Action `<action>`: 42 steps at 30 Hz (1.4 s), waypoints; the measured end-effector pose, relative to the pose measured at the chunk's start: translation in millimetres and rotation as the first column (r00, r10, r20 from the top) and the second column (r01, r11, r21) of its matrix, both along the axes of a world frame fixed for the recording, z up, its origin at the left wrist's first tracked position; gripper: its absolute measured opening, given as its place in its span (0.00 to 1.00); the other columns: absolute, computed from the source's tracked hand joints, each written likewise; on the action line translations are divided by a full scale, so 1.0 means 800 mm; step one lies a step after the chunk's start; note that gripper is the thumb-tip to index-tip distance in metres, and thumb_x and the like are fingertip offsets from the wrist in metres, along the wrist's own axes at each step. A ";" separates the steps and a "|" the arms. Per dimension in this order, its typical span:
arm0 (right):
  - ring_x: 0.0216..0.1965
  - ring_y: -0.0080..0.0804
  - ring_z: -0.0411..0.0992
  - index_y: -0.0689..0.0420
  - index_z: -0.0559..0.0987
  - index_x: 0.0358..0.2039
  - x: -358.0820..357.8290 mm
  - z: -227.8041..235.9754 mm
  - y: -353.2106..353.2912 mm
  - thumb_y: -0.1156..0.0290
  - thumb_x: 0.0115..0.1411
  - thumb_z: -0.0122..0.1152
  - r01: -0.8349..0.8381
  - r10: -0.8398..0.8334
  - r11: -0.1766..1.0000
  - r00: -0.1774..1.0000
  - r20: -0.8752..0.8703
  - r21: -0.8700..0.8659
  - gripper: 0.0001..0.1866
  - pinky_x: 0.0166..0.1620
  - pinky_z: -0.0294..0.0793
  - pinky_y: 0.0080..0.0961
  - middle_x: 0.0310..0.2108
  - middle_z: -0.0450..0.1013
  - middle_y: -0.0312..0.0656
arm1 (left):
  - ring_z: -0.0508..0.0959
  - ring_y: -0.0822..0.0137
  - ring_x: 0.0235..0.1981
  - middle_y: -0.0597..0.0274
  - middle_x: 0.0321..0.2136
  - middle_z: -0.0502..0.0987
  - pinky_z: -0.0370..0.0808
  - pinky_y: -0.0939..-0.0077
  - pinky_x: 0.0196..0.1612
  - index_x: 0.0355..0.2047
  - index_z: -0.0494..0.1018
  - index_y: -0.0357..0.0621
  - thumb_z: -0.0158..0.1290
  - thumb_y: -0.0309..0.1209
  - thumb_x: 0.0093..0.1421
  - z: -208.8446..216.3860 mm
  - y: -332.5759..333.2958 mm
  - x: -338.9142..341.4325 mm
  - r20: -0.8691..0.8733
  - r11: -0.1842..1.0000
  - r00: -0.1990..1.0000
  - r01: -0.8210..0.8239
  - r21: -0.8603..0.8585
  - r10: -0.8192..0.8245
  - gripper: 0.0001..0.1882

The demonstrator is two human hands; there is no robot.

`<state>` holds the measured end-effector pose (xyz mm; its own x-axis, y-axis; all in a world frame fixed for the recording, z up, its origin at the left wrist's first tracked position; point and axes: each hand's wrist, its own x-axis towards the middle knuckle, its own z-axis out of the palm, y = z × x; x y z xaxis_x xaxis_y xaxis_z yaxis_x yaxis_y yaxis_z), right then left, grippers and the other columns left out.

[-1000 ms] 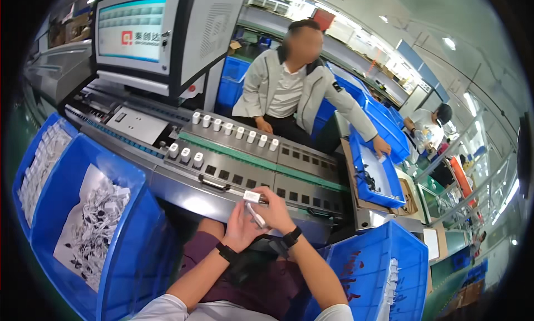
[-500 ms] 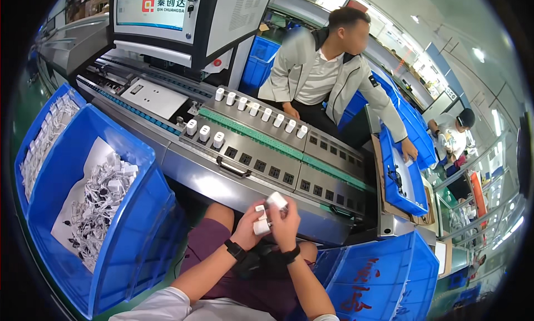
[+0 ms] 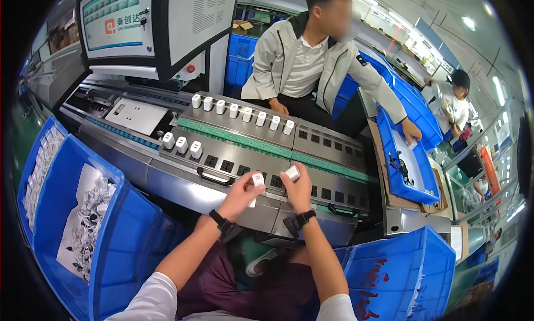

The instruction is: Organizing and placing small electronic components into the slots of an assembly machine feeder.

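Over the near row of black sockets (image 3: 227, 166), my left hand (image 3: 238, 196) grips a white charger plug (image 3: 257, 179) between its fingertips. A second white plug (image 3: 252, 202) shows just below, partly hidden by the palm. My right hand (image 3: 300, 190) pinches another white charger plug (image 3: 292, 173), tilted, a little to the right. On the steel socket panel (image 3: 267, 194), three white chargers (image 3: 181, 145) stand upright at the left of the near row. Several more chargers (image 3: 233, 109) stand in the far row, beyond the green strip (image 3: 233, 138).
To the left, a blue bin (image 3: 133, 232) holds a heap of white cables (image 3: 94, 221). A black handle (image 3: 216, 177) juts from the panel's front. Across the line sits a co-worker (image 3: 300, 59), one hand in a blue tray (image 3: 409, 182). More blue bins (image 3: 389, 265) stand at lower right.
My hands have moved forward from above my lap to over the panel's near edge and drawn apart, each with a charger. The view has shifted; the standing chargers are the same.
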<state>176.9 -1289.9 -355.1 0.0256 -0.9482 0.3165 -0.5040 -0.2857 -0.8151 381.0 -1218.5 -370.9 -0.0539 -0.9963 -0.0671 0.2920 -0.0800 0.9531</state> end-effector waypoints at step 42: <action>0.50 0.47 0.72 0.56 0.72 0.62 0.038 -0.040 0.016 0.65 0.59 0.66 0.071 -0.208 0.950 0.868 -0.450 -0.303 0.30 0.53 0.71 0.43 0.47 0.76 0.45 | 0.82 0.48 0.42 0.53 0.39 0.79 0.82 0.53 0.45 0.49 0.74 0.44 0.54 0.31 0.65 0.026 -0.051 0.067 -0.342 0.954 0.936 0.020 0.300 0.088 0.13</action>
